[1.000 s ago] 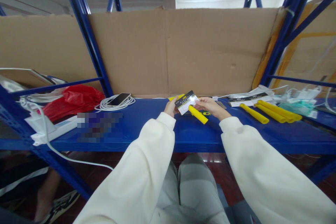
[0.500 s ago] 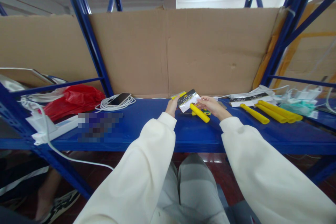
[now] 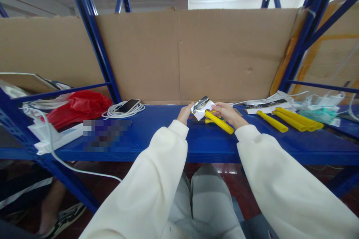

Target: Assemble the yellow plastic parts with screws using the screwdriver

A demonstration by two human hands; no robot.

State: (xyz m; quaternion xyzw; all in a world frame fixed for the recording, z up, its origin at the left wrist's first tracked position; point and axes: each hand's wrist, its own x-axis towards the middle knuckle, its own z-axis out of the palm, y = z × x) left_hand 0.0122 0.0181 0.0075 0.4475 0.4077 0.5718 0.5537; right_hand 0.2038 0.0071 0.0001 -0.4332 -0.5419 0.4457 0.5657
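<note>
A smooth yellow plastic-looking tube (image 3: 221,123) slants from the lower edge of a glossy black-and-white printed card (image 3: 199,111), its long axis pointing down and rightward, nearer the right hand (image 3: 226,112). The left hand (image 3: 185,114) grips the card's left edge; the right pinches its right edge, its hold on the tube unclear. Beneath is a blue shelf (image 3: 159,134).

the card (image 3: 202,108) is looking like slick paper and is shining brightly. the yellow tube (image 3: 220,122) is looking like smooth plastic. the blue table (image 3: 159,134) is looking like painted metal and is gleaming a little. the brown cardboard (image 3: 140,52) is looking dull and papery. the red bag (image 3: 86,105) is showing thin, crinkly plastic. the cream sleeves (image 3: 157,160) are looking like soft, dull cloth.
</note>
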